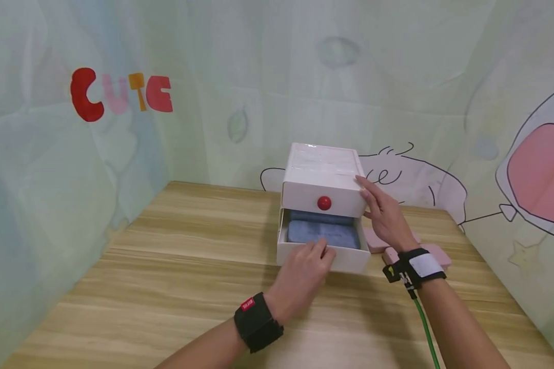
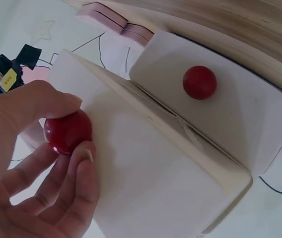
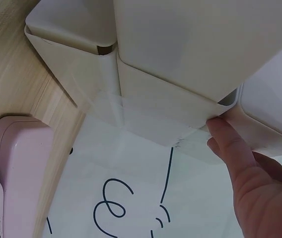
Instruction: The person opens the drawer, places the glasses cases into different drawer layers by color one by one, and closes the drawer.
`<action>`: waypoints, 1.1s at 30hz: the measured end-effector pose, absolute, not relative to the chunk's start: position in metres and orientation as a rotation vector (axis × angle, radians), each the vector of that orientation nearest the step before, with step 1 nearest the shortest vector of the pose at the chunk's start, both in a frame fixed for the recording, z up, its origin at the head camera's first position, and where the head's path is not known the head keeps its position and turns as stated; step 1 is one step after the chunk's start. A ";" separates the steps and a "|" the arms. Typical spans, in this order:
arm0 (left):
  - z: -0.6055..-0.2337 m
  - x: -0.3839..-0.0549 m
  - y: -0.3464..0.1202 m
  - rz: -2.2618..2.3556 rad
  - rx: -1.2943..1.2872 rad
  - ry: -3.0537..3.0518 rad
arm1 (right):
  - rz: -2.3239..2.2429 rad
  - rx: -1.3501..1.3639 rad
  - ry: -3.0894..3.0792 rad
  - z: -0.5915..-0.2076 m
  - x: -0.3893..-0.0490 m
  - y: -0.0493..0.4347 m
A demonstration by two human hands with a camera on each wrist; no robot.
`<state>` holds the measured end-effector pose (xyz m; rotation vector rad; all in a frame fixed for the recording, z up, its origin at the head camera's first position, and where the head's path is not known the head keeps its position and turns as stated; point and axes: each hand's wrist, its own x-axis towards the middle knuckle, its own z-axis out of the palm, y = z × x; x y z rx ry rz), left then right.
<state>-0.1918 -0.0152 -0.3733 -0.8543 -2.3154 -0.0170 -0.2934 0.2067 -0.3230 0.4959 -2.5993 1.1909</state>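
Observation:
A white chest of three drawers [image 1: 325, 161] stands on the table, its middle drawer [image 1: 323, 257] pulled out. Blue cases [image 1: 323, 233] lie inside that drawer. My left hand [image 1: 302, 279] is at the drawer's front; its thumb and fingers pinch the round red knob [image 2: 69, 131]. Another red knob [image 2: 199, 83] shows on the bottom drawer in the left wrist view. The top drawer, with its own red knob [image 1: 324, 203], is closed. My right hand [image 1: 390, 218] rests against the chest's upper right side, fingers at the edge, thumb on the side wall [image 3: 166, 104].
Pink cases [image 1: 436, 254] lie on the wooden table [image 1: 175, 266] to the right of the chest, behind my right wrist. Printed fabric walls [image 1: 221, 77] rise behind and at both sides. A green cable [image 1: 426, 328] runs from my right wristband.

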 end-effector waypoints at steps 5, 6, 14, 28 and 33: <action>-0.375 -0.197 -0.015 -0.018 -0.840 -2.319 | 1.197 0.492 -2.601 -0.323 -0.294 0.206; -0.375 -0.198 -0.015 -0.021 -0.839 -2.324 | 1.199 0.492 -2.601 -0.323 -0.294 0.206; -0.374 -0.205 -0.013 -0.071 -0.815 -2.353 | 1.200 0.480 -2.599 -0.326 -0.294 0.206; -0.376 -0.221 -0.011 -0.143 -0.775 -2.369 | 1.234 0.459 -2.608 -0.324 -0.293 0.207; -0.377 -0.227 -0.009 -0.131 -0.761 -2.368 | 1.242 0.462 -2.611 -0.325 -0.294 0.208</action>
